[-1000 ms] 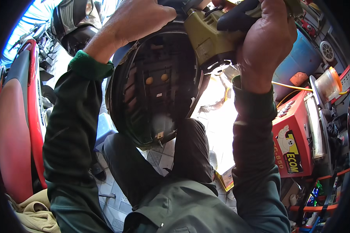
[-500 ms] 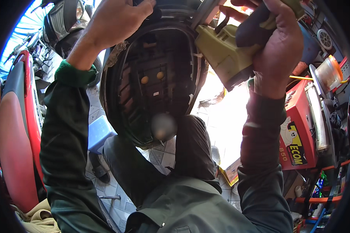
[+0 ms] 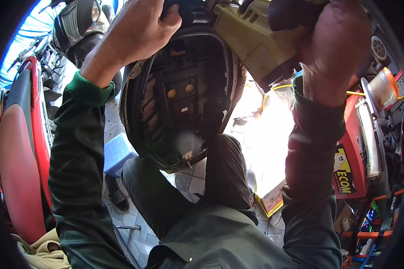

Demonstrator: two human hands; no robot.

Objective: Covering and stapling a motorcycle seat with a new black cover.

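An upturned motorcycle seat (image 3: 155,112) stands in front of me, its dark ribbed underside facing me with two round yellowish pads. My left hand (image 3: 141,33) is closed on the black far end of the seat; its fingers are partly hidden at the upper edge. In my right hand (image 3: 339,49) is a yellow-green and black power tool (image 3: 251,42), gripped by its handle. The tool lies across the seat's far right side in the picture. Its front end runs toward the top edge, so I cannot tell whether it touches the seat.
Along the left is a red and black motorbike seat (image 3: 18,157). A blue plastic stool (image 3: 119,152) and a dark sandal (image 3: 116,193) are by my left leg. To the right are a red box (image 3: 352,166) and a clear tub with an orange rim (image 3: 381,87).
The power tool has swung left and up over the seat's far right side, with my right hand shifting right. The seat and my left hand have shifted slightly right in view.
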